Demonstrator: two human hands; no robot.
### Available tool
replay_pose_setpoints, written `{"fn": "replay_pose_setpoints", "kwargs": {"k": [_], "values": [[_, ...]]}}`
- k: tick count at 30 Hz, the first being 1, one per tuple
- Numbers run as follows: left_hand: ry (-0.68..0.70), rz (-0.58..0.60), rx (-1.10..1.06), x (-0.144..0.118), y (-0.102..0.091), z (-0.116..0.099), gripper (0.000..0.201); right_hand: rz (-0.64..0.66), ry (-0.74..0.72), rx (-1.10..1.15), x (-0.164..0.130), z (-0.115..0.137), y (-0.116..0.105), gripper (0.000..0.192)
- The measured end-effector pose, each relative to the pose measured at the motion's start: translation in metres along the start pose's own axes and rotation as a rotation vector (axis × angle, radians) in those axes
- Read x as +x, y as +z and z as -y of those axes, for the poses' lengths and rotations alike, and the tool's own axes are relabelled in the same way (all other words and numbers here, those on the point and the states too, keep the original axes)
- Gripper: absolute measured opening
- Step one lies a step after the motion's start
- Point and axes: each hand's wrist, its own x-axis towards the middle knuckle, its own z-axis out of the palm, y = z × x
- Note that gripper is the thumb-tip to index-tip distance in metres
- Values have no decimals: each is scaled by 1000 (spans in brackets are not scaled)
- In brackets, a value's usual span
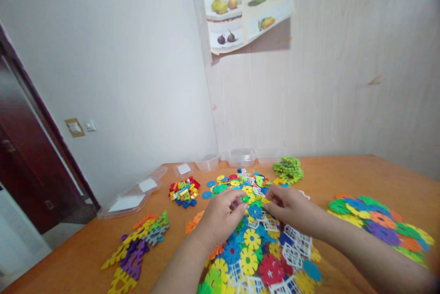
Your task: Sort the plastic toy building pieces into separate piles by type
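Observation:
A mixed heap of flower-shaped plastic discs [252, 239] in yellow, blue, green and red, with white lattice pieces [292, 255] among them, spreads across the middle of the table. Over its far half, my left hand [223, 216] has its fingers curled toward the thumb; what lies between them, if anything, I cannot make out. Close by on the right, my right hand [287, 202] is pinched, and a small yellow plastic piece [266, 200] shows at its fingertips. The hands are apart, with loose discs visible below and between them.
On the wooden table [343, 175] are small building bricks [184, 192], notched interlocking pieces [137, 248], a green stack [288, 170] and larger flower discs [381, 227]. Clear plastic containers [240, 157] stand along the wall; lids [127, 200] lie at the left.

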Motion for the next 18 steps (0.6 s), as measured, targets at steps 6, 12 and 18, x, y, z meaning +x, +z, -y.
{"fn": "replay_pose_setpoints", "kwargs": {"k": [6, 12, 18], "values": [[-21, 142, -155, -4, 5, -16, 25, -11, -52, 93, -10, 30, 19, 14], [-111, 105, -232, 0, 5, -10, 17, 1, -38, 262, -7, 21, 28, 22], [-147, -374, 56, 14, -28, 48, 22, -33, -17, 233, -3, 7, 26, 29]]}}
